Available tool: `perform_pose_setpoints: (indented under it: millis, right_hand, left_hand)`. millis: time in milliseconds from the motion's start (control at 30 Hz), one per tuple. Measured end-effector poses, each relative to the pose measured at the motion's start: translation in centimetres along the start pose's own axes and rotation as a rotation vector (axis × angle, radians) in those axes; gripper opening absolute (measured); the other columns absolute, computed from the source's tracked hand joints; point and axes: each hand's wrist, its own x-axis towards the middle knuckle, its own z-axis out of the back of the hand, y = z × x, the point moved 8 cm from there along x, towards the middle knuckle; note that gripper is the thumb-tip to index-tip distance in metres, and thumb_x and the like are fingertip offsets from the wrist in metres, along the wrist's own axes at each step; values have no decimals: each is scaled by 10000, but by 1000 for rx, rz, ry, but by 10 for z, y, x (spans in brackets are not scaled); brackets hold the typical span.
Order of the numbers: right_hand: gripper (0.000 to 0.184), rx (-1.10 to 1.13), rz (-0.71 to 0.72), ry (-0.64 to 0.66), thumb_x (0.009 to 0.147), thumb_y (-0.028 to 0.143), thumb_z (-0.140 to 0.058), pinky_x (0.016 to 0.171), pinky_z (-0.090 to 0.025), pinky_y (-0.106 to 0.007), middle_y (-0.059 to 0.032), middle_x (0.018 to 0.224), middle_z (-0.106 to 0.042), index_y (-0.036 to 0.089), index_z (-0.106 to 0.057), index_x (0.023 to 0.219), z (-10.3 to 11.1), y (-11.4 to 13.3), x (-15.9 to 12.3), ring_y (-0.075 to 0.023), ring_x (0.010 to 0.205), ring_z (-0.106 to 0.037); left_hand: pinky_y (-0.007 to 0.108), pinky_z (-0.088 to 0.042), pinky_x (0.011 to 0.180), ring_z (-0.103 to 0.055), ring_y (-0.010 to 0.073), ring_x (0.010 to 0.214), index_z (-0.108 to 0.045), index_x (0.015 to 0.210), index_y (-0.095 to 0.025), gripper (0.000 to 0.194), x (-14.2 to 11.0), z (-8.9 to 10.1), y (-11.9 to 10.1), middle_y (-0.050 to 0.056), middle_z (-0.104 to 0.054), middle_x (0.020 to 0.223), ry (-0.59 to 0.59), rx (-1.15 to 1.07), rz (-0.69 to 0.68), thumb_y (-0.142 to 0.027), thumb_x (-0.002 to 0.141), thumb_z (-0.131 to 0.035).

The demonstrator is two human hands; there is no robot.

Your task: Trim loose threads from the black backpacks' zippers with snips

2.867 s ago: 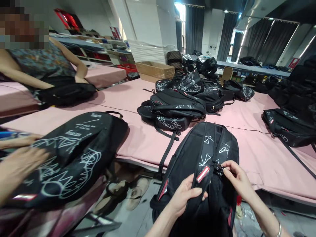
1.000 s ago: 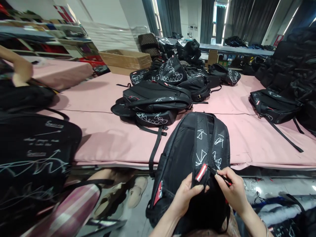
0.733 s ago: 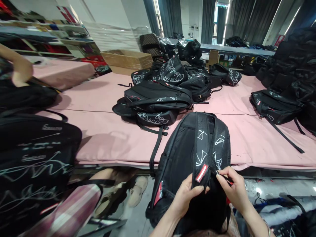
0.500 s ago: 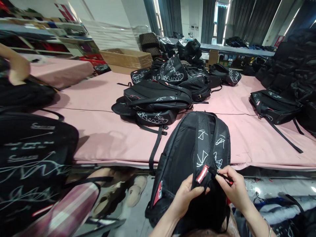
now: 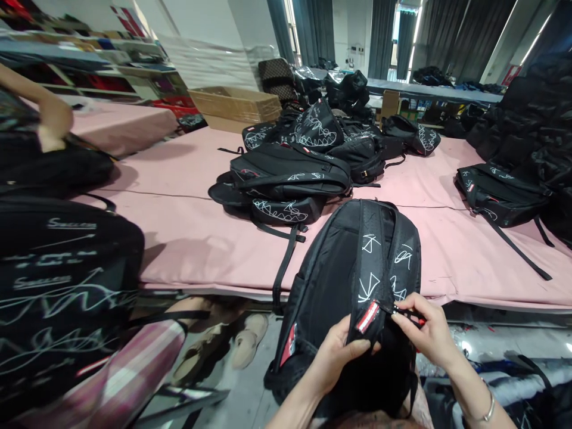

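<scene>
A black backpack (image 5: 344,280) with white scribble print leans from my lap against the edge of the pink table (image 5: 187,232). My left hand (image 5: 337,354) grips its fabric beside a red-and-white tag (image 5: 367,316), thumb on top. My right hand (image 5: 424,333) pinches the zipper pull (image 5: 404,311) just right of the tag. Both hands are closed on the bag.
A pile of similar black backpacks (image 5: 304,167) lies mid-table, more bags (image 5: 500,190) at the right. Another person at the left holds a printed black backpack (image 5: 58,286); their hand (image 5: 53,122) rests on another bag. A cardboard box (image 5: 235,104) stands behind. Sandals (image 5: 243,348) lie on the floor.
My right hand has kept its pinch on the zipper pull and shifted slightly up and right. The view has drifted; the person's bag at the left has moved lower.
</scene>
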Motion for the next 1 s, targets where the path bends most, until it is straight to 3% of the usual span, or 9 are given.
perform_pose_setpoints:
  millis: [200,400,533,800,1000]
  right_hand:
    - [159,116,-1,78,792,333,-590,527,-433,-229,-23,717,-607,175,-600,771,0,-4,13,-133,613,-543]
    - [197,180,-20,341,734,363,-654,530,-441,-227,-15,743,-635,177,-636,796,13,-6,38,-134,619,-559]
    - [195,173,39,484,704,344,-677,581,-466,-254,-17,737,-651,174,-669,799,18,7,58,-150,646,-586]
    - [168,154,86,627,682,308,-686,605,-482,-253,-11,727,-665,177,-693,788,14,31,76,-147,663,-602]
    - [182,59,283,730,743,329,-651,606,-485,-238,-14,753,-663,177,-688,836,9,48,79,-138,676,-600]
  left_hand:
    - [224,-432,635,-581,132,641,-598,945,-140,335,-3,-4,-7,36,-674,701,26,23,-26,-276,659,-709]
    - [225,-421,622,-570,130,626,-597,895,-136,277,-8,-10,-14,37,-666,675,68,26,-47,-272,675,-694]
    - [238,-424,622,-573,136,626,-586,904,-139,269,-10,-13,-17,44,-671,691,126,46,-33,-255,682,-686]
    - [249,-424,626,-569,136,613,-565,925,-145,289,-12,-12,-19,39,-672,692,147,68,-5,-249,682,-681]
    - [244,-421,605,-565,138,596,-571,911,-136,315,-12,-19,-26,47,-672,679,185,48,-3,-281,661,-697]
